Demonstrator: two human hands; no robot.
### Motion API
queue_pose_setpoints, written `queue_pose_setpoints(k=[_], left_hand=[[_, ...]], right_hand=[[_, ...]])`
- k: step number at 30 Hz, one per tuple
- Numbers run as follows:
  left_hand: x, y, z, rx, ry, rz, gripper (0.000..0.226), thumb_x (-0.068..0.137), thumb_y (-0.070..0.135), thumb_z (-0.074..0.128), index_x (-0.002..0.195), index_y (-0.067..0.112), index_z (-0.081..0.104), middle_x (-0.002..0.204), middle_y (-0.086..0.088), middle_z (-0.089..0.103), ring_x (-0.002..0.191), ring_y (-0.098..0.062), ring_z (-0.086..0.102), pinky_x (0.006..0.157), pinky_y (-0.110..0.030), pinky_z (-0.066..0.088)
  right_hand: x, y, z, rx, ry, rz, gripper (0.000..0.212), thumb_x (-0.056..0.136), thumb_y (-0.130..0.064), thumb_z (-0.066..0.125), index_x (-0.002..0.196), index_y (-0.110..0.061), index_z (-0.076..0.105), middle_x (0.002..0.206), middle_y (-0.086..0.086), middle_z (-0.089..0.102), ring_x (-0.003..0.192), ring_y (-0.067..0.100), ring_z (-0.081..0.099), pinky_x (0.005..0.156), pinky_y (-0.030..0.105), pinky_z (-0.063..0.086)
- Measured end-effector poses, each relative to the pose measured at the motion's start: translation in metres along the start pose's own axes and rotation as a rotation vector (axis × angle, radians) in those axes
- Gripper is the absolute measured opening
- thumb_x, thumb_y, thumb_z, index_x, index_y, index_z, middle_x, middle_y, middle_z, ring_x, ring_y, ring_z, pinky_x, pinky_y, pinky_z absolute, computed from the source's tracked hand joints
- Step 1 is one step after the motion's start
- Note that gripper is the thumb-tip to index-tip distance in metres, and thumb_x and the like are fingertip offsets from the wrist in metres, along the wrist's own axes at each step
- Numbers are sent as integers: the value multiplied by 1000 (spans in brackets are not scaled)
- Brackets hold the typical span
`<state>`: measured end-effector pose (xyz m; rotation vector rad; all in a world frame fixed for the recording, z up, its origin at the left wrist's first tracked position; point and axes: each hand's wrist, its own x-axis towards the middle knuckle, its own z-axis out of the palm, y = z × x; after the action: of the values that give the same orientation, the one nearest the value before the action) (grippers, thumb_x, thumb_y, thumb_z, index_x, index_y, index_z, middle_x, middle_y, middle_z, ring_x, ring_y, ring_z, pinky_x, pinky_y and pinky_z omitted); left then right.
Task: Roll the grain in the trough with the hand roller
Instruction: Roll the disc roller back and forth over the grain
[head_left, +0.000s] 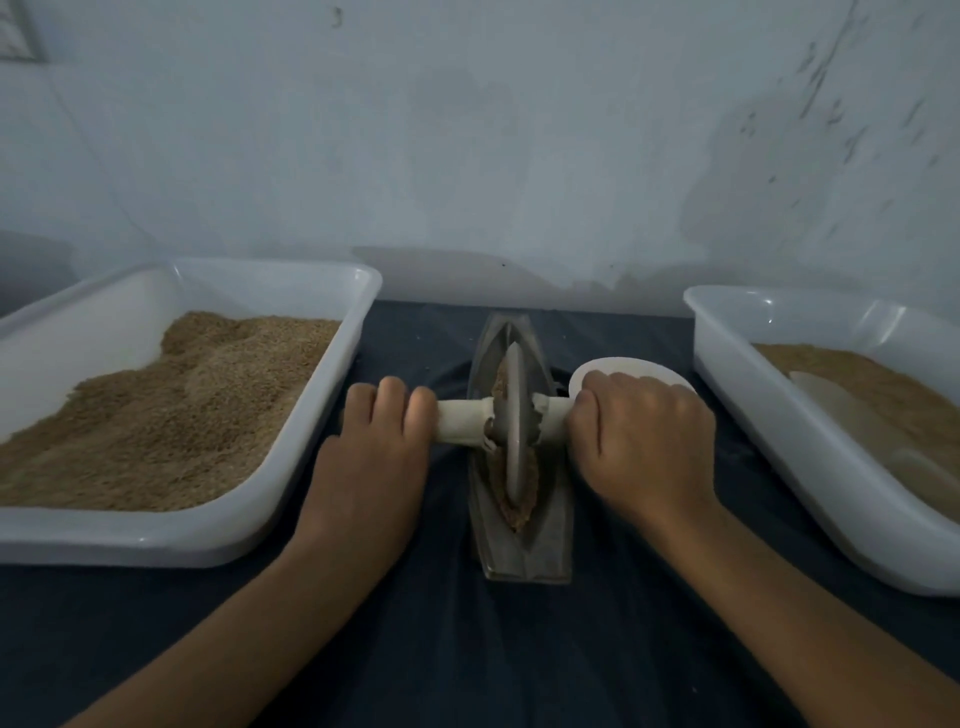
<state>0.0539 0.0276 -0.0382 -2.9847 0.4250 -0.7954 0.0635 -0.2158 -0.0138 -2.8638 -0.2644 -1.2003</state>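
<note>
Left hand (374, 441): I grip the roller's (515, 415) left handle.
Right hand (641, 436): grips the right handle.
Trough (519, 551): frame centre, grain (519, 499) inside.

At the centre of the frame, a narrow, boat-shaped grey metal trough (522, 540) lies lengthwise on a dark cloth. Brown grain (519, 501) fills its groove. The hand roller (514, 415), a grey disc on a pale-wrapped crosswise axle, stands upright in the groove.
</note>
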Motion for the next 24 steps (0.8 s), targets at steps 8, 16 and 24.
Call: queue_pose_setpoints(k=[8,16,24], left_hand=[[73,1,22,-64,86,-69,35,82,22,71,100,21,41,98,-3,51,94,-25,46,48,-32,25],[128,5,32,12,88,-180,19,89,25,73,88,24,55,73,2,43,82,-20,47,53,-35,30],[46,0,17,-69,87,-81,43,83,12,76,106,20,42,105,-3,49,99,-24,45,53,-32,39]], right_hand=[[59,24,46,5,-272,137,51,96,-40,23,60,-16,50,59,1,48,54,19,42,52,32,19],[111,49,74,-36,-767,45,13,100,-19,37,88,-21,40,89,8,52,75,24,51,57,35,30],[34,6,22,-27,-174,119,53,97,-38,27,52,-20,47,48,-3,44,44,17,40,45,31,28]])
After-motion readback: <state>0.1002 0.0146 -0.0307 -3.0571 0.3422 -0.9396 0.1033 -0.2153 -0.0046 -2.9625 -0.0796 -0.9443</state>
